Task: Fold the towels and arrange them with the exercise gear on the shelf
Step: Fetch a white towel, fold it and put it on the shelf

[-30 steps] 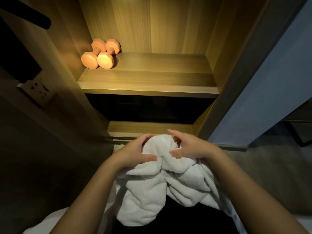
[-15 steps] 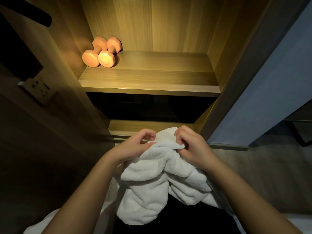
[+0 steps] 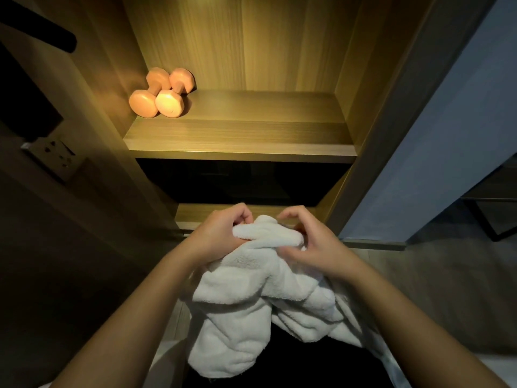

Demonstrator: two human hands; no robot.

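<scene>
At lower centre, a bunched white terry towel [image 3: 251,292] is gripped by the left hand [image 3: 221,233] and right hand [image 3: 314,243]. An edge could be lost among the hanging folds, which would skew the fold.

White fluffy terry towel [image 3: 251,303]: crumpled, unfolded, drooping. Two orange hex-ended dumbbells [image 3: 168,103]: lying side by side, touching, left rear of wooden shelf [image 3: 251,135].

Off-task items noted: a white wall socket [image 3: 54,156] on the dim left panel, a black bar [image 3: 39,33] above it, a blue wall [image 3: 447,141] at right, dark-framed furniture [image 3: 492,217] beside it, grey floor [image 3: 447,289] below.
</scene>
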